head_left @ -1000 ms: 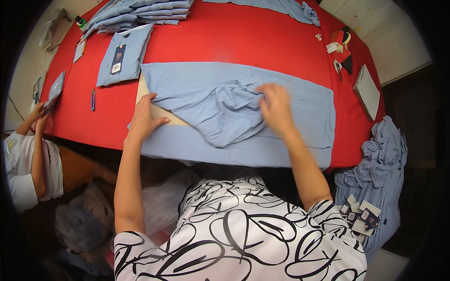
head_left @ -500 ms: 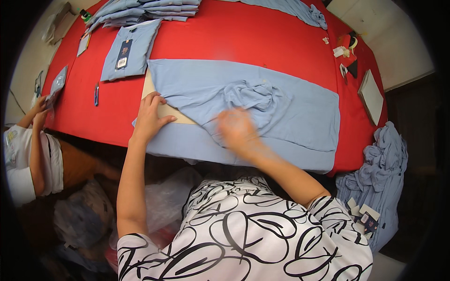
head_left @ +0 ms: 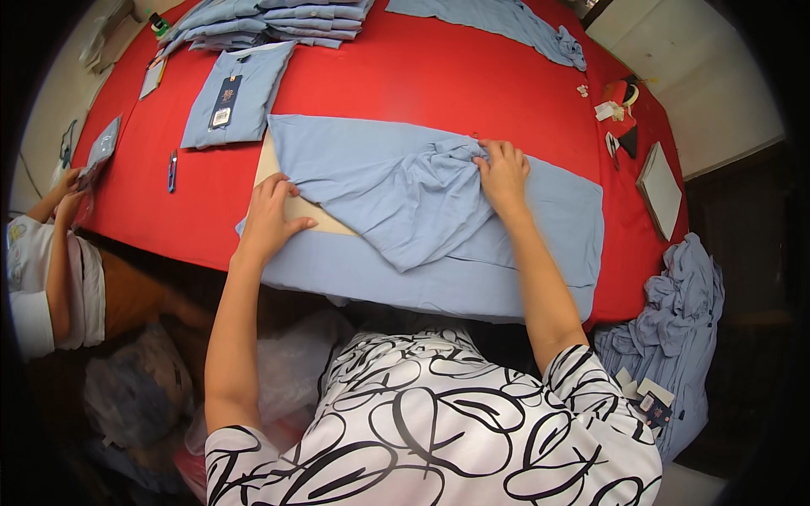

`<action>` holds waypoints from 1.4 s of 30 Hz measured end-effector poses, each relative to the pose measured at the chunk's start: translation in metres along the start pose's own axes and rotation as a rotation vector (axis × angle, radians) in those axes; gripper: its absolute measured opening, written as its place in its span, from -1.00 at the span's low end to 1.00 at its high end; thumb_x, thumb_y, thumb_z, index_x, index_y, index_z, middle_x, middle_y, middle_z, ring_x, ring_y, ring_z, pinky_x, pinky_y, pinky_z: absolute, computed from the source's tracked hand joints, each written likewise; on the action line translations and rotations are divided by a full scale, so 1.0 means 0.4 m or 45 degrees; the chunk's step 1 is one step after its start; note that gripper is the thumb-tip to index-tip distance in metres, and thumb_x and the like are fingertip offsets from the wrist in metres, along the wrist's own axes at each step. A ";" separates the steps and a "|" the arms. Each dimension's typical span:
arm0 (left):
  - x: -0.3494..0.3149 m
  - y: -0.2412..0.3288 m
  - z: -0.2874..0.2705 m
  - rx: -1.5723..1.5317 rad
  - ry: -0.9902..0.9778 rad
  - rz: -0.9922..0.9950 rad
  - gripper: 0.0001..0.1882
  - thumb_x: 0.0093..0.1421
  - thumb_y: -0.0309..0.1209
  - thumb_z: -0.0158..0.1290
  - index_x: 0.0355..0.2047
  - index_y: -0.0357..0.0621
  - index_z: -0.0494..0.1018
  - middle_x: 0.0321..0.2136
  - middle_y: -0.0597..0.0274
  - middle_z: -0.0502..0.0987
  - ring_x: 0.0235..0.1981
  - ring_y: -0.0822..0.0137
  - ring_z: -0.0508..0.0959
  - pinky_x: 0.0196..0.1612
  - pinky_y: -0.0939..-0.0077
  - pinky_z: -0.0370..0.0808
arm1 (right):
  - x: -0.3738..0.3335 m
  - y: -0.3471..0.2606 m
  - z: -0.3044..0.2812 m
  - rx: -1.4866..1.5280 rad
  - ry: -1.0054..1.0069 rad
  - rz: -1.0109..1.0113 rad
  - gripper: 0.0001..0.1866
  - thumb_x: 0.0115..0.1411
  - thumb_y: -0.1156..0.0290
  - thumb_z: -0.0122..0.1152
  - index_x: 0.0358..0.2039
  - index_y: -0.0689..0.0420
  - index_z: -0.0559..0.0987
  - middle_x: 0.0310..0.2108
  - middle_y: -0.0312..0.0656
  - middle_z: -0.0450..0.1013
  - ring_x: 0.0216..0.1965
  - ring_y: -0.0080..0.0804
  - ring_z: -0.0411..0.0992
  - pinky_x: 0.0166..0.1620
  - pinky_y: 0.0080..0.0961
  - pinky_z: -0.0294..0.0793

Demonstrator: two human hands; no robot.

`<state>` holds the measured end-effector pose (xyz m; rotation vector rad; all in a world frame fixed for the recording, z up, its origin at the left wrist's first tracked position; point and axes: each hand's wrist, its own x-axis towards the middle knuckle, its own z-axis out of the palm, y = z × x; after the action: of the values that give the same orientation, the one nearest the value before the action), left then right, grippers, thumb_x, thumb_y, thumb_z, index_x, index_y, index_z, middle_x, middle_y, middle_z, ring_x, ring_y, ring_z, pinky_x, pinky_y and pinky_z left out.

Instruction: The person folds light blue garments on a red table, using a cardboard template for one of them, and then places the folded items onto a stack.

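A light-blue shirt (head_left: 363,164) lies spread over the near part of the red table, partly folded across a beige board (head_left: 325,219). My left hand (head_left: 268,223) rests at the board's left end, fingertips on the shirt's folded edge and thumb spread over the bare board. At the shirt's far side, my right hand (head_left: 506,177) pinches a gathered part of the fabric, which looks like a sleeve. Creases run from that grip toward the near edge. The fabric hides most of the board.
A folded shirt with a dark tag (head_left: 261,93) lies beyond my left hand, near blue thread snips (head_left: 172,171). Behind are stacked shirts (head_left: 312,21). A tape dispenser (head_left: 624,97) and white pad (head_left: 662,190) lie right. Shirts (head_left: 675,304) hang there; another person's hands (head_left: 69,194) hold a bag.
My right hand has moved away from me and to the right, from the shirt's middle to its far edge, drawing the gathered fabric with it. My left hand has stayed in place.
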<state>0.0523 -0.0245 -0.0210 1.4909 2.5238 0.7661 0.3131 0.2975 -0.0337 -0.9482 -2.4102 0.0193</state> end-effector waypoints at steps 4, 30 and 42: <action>-0.005 0.005 -0.010 -0.013 -0.014 -0.042 -0.40 -0.15 -0.31 0.44 -0.14 -0.16 0.40 0.15 0.01 0.32 0.21 -0.02 0.27 0.23 0.18 0.31 | -0.057 -0.026 0.001 0.074 0.092 -0.105 -0.63 0.21 0.39 0.22 0.05 0.07 0.53 0.15 -0.07 0.35 0.14 -0.09 0.28 0.21 -0.03 0.16; 0.039 -0.048 -0.090 -0.211 -0.401 -0.197 -0.48 0.33 0.06 -0.11 -0.05 -0.11 0.54 0.20 0.09 0.33 0.26 0.07 0.28 0.28 0.19 0.23 | -0.629 -0.247 0.095 1.157 -1.957 0.654 0.07 0.09 -0.33 0.21 0.33 0.28 0.18 0.35 0.08 0.11 0.35 -0.09 0.08 0.36 -0.35 0.04; 0.115 -0.072 -0.152 -0.666 -0.694 -0.569 0.00 0.28 0.40 -0.61 0.02 -0.16 0.58 0.21 0.19 0.41 0.33 0.15 0.21 0.39 0.27 -0.01 | -0.210 -0.349 -0.001 3.033 -1.724 0.513 -0.47 0.42 0.08 -0.04 0.21 0.23 0.32 0.16 -0.08 0.38 0.20 -0.20 0.34 0.25 -0.15 0.29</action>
<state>-0.0145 -0.0191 0.0251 0.7848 1.9310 0.7354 0.2767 0.1391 -0.0454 0.1344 -0.7970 3.2076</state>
